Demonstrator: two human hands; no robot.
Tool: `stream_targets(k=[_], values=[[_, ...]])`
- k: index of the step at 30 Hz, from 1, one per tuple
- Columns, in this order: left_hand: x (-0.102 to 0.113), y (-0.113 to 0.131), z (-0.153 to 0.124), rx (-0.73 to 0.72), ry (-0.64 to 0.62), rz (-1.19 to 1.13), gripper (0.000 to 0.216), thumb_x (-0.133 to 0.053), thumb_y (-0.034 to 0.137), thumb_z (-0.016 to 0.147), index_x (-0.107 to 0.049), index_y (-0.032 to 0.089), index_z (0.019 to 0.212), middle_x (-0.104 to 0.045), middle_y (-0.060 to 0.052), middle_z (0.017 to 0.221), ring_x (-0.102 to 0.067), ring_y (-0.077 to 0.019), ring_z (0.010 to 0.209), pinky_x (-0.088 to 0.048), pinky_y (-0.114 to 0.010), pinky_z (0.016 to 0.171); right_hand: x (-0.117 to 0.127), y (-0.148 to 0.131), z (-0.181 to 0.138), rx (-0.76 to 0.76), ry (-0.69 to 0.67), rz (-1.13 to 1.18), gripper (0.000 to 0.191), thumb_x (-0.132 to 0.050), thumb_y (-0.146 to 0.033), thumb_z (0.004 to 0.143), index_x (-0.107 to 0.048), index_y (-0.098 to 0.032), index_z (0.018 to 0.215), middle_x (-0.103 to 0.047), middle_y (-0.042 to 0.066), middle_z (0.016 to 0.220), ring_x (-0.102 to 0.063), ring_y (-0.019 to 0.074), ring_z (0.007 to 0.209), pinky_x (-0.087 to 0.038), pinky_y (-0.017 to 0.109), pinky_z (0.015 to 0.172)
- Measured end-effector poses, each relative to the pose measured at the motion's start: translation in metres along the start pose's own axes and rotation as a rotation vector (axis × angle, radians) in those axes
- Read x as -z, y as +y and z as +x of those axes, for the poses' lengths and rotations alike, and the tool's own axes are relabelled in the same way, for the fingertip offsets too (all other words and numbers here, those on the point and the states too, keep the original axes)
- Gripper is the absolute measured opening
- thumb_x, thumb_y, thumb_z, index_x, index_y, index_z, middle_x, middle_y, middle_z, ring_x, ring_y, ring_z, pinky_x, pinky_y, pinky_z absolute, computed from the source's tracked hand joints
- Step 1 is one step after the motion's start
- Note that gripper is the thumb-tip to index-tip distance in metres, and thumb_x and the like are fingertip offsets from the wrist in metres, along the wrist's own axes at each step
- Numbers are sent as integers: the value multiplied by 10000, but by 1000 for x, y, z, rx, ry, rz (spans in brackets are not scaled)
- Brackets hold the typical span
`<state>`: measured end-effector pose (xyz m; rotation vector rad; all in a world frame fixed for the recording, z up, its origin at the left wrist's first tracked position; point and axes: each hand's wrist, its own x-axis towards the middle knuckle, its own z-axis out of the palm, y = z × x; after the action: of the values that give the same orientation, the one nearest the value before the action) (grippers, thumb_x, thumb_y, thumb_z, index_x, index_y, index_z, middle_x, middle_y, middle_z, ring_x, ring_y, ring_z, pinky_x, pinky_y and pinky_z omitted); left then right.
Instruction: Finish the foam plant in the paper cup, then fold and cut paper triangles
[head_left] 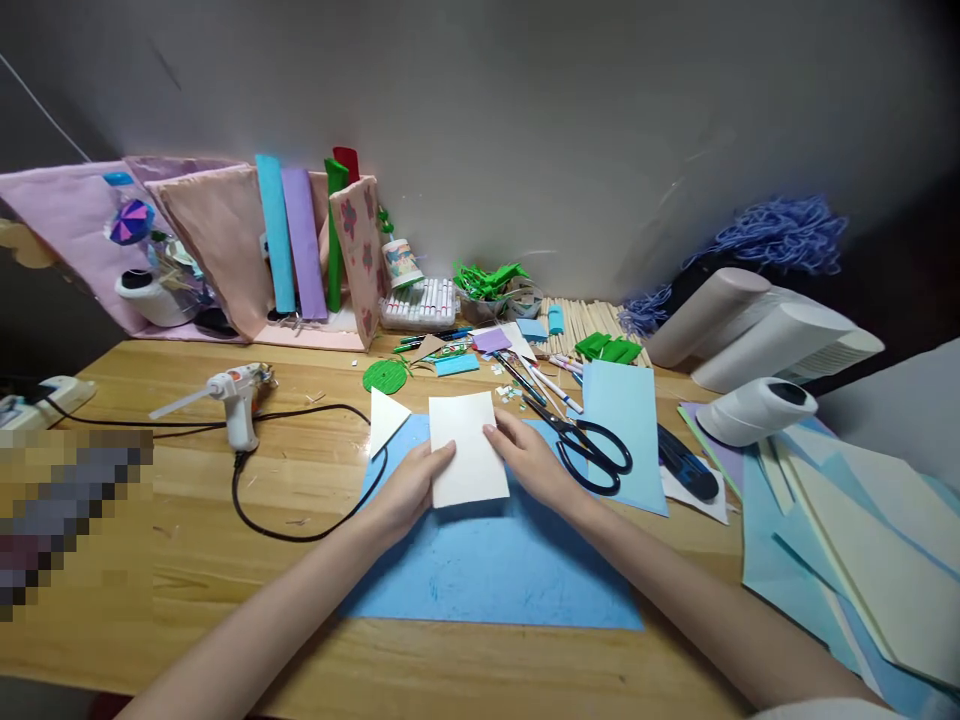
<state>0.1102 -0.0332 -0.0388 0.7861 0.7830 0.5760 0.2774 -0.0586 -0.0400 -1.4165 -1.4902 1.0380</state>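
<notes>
A small cream paper rectangle (466, 446) lies on a large blue sheet (495, 560) on the wooden table (187, 560). My left hand (409, 490) grips the paper's lower left edge, thumb on top. On the right edge, my right hand (534, 462) pinches the same paper, fingers curled over it. A white paper triangle (385, 418) lies just left of the rectangle. Black scissors (589, 448) rest to the right of my right hand.
A glue gun (236, 395) with a black cable (300, 530) lies to the left. Markers, sticks and green scraps crowd the back. Paper sheets (855, 540) and white rolls (750, 330) sit at the right. A black cutter (686, 465) lies beside the scissors.
</notes>
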Motion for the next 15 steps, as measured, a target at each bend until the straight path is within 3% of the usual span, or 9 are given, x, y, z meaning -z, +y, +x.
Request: stream_targets(k=[4,8,11,15], values=[[6,-5,2,46,-29,-135,202,-557,244,805,-607,115,952,-673,-99,928,-618,-188,875,-464,-290,794,-7,9,-4,140,107,-191,382,-313,-232,909,-487,-220,1249,-577,66,1195,-532,200,1097,-445,353,890],[13,-6,6,5,-47,-199,209,-538,225,813,-604,128,985,-665,-90,960,-606,-187,909,-462,-292,801,-8,11,-8,456,79,-478,489,-288,-99,882,-357,-231,1347,-481,53,1313,-438,154,1214,-380,342,998],[11,-8,6,-15,-83,-188,215,-541,215,796,-612,133,981,-663,-81,957,-595,-191,925,-455,-291,798,-11,12,-10,620,59,-663,485,-328,-107,889,-317,-189,1367,-409,78,1365,-379,153,1258,-377,327,1011],[9,-8,5,-42,-79,-185,194,-526,206,759,-626,127,907,-665,-72,937,-580,-206,940,-444,-312,815,-14,15,-12,694,21,-818,451,-376,-138,898,-351,-162,1348,-420,94,1353,-369,174,1265,-387,331,1007]])
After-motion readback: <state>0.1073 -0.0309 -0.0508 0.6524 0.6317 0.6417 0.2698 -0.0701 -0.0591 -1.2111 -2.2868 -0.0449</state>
